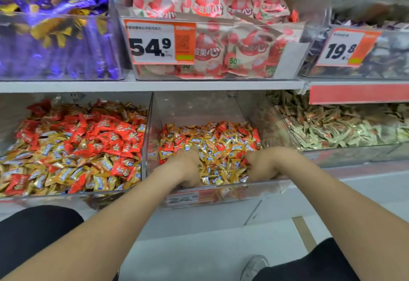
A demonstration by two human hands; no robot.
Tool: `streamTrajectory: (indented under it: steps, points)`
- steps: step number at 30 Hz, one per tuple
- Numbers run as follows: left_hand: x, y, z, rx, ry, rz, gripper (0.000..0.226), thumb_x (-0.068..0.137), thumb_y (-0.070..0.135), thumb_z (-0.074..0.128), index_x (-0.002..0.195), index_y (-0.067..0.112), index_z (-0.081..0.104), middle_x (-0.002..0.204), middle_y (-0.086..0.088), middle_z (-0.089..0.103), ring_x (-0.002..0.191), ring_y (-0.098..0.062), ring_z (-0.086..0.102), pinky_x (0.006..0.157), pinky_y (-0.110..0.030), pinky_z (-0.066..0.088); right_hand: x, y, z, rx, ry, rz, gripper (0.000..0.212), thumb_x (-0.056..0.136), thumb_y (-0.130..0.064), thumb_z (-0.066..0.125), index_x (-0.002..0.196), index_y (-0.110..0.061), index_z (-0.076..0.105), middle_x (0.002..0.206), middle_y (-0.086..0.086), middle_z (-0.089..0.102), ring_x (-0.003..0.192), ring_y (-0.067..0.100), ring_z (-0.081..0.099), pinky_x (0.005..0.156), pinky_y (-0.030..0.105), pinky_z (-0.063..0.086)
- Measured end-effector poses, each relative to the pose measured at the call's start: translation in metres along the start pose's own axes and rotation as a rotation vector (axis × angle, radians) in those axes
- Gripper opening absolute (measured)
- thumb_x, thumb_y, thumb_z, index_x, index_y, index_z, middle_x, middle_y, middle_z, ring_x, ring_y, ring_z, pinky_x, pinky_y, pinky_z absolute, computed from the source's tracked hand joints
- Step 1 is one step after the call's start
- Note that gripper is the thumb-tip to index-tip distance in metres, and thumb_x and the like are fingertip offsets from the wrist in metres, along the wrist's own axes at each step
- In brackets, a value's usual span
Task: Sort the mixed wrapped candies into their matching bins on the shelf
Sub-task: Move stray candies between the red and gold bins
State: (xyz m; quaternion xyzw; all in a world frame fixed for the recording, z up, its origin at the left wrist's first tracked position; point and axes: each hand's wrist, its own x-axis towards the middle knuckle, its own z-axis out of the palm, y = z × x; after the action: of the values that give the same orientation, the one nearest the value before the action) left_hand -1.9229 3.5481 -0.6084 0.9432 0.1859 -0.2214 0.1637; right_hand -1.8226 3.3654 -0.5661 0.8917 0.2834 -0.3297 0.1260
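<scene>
The middle clear bin point(221, 192) on the lower shelf holds mostly gold-wrapped candies point(221, 165) with red-wrapped candies point(223, 128) mixed in. Both my hands are inside it near the front wall. My left hand point(187, 167) lies on the pile's left part with its fingers bent down into the candies. On the right part, my right hand point(262, 165) is curled with its fingertips buried. What either hand grips is hidden. The left bin point(73, 197) holds red candies point(106, 139) above and gold ones point(55, 170) below.
A right bin point(345, 154) holds pale green-and-beige wrapped candies. The upper shelf point(155, 85) carries bins of purple candies point(55, 37), pink-and-white bags point(221, 37) and dark candies, with price tags 54.9 point(159, 43) and 19.8 point(345, 48). The floor and my shoe point(254, 267) are below.
</scene>
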Motion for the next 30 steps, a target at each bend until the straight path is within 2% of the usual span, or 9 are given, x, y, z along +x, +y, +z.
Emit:
streamTrajectory:
  steps: [2, 6, 10, 13, 15, 17, 21, 26, 30]
  points:
    - [0.005, 0.002, 0.002, -0.061, 0.005, 0.039, 0.091, 0.083, 0.015, 0.079, 0.156, 0.012, 0.026, 0.141, -0.015, 0.051, 0.109, -0.032, 0.062, 0.059, -0.032, 0.054, 0.009, -0.005, 0.007, 0.142, 0.059, -0.085, 0.056, 0.100, -0.022, 0.064, 0.149, -0.003, 0.044, 0.117, 0.011, 0.067, 0.078, 0.021, 0.051, 0.057, 0.025, 0.043]
    - [0.017, -0.001, 0.006, -0.195, 0.160, 0.153, 0.079, 0.061, 0.018, 0.097, 0.125, 0.014, 0.051, 0.115, -0.007, 0.062, 0.099, -0.027, 0.065, 0.078, -0.044, 0.061, 0.029, -0.006, 0.013, 0.525, 0.238, -0.187, 0.070, 0.085, -0.008, 0.083, 0.146, -0.018, 0.050, 0.088, 0.001, 0.055, 0.070, 0.017, 0.059, 0.059, 0.027, 0.050]
    - [0.021, -0.004, 0.009, -0.158, 0.419, 0.197, 0.082, 0.069, 0.014, 0.093, 0.136, 0.020, 0.046, 0.125, -0.010, 0.047, 0.110, -0.037, 0.057, 0.087, -0.042, 0.052, 0.029, 0.004, 0.008, 0.767, 0.350, -0.316, 0.069, 0.091, -0.012, 0.082, 0.147, -0.033, 0.048, 0.117, 0.009, 0.061, 0.079, 0.027, 0.079, 0.076, 0.041, 0.066]
    - [0.016, -0.005, 0.009, 0.044, 0.531, 0.107, 0.073, 0.076, 0.015, 0.089, 0.133, 0.019, 0.044, 0.130, -0.011, 0.042, 0.115, -0.038, 0.054, 0.085, -0.047, 0.053, 0.027, 0.007, 0.005, 0.582, 0.487, -0.363, 0.050, 0.094, -0.020, 0.080, 0.139, -0.031, 0.061, 0.118, 0.005, 0.068, 0.072, 0.016, 0.076, 0.084, 0.042, 0.064]
    - [0.010, -0.003, 0.008, 0.193, 0.573, 0.092, 0.071, 0.078, 0.011, 0.086, 0.134, 0.016, 0.043, 0.131, -0.014, 0.041, 0.119, -0.038, 0.048, 0.088, -0.046, 0.049, 0.028, 0.010, 0.003, 0.331, 0.570, -0.323, 0.028, 0.088, -0.028, 0.086, 0.113, -0.029, 0.075, 0.110, -0.002, 0.074, 0.082, 0.012, 0.071, 0.091, 0.038, 0.058]
    - [0.003, 0.001, 0.004, 0.309, 0.591, 0.131, 0.057, 0.079, 0.002, 0.078, 0.126, 0.013, 0.048, 0.126, -0.014, 0.043, 0.115, -0.037, 0.051, 0.082, -0.043, 0.046, 0.030, 0.014, 0.003, 0.246, 0.515, -0.308, 0.021, 0.080, -0.024, 0.090, 0.094, -0.030, 0.076, 0.090, -0.003, 0.076, 0.079, 0.014, 0.070, 0.086, 0.036, 0.058]
    - [-0.002, -0.001, -0.002, 0.256, 0.423, 0.164, 0.027, 0.081, -0.008, 0.065, 0.098, 0.012, 0.063, 0.101, -0.007, 0.064, 0.091, -0.033, 0.067, 0.070, -0.042, 0.054, 0.025, 0.009, 0.006, 0.268, 0.339, -0.324, 0.020, 0.072, -0.022, 0.098, 0.081, -0.021, 0.080, 0.065, -0.004, 0.074, 0.057, 0.014, 0.071, 0.063, 0.034, 0.063]
    - [0.005, -0.016, 0.002, 0.057, 0.183, 0.217, 0.026, 0.079, 0.004, 0.078, 0.096, 0.023, 0.070, 0.096, 0.003, 0.068, 0.085, -0.019, 0.062, 0.071, -0.033, 0.054, 0.025, -0.015, 0.019, 0.224, 0.274, -0.442, 0.030, 0.075, -0.045, 0.091, 0.091, -0.021, 0.083, 0.075, -0.009, 0.078, 0.070, -0.005, 0.069, 0.071, 0.007, 0.043]
    - [0.008, -0.016, 0.005, 0.010, 0.191, 0.248, 0.019, 0.074, 0.020, 0.086, 0.088, 0.024, 0.073, 0.083, 0.008, 0.068, 0.084, -0.019, 0.068, 0.078, -0.037, 0.060, 0.036, -0.028, 0.023, 0.139, 0.379, -0.413, 0.036, 0.066, -0.059, 0.085, 0.065, -0.025, 0.076, 0.063, -0.013, 0.072, 0.066, 0.004, 0.068, 0.077, 0.035, 0.061]
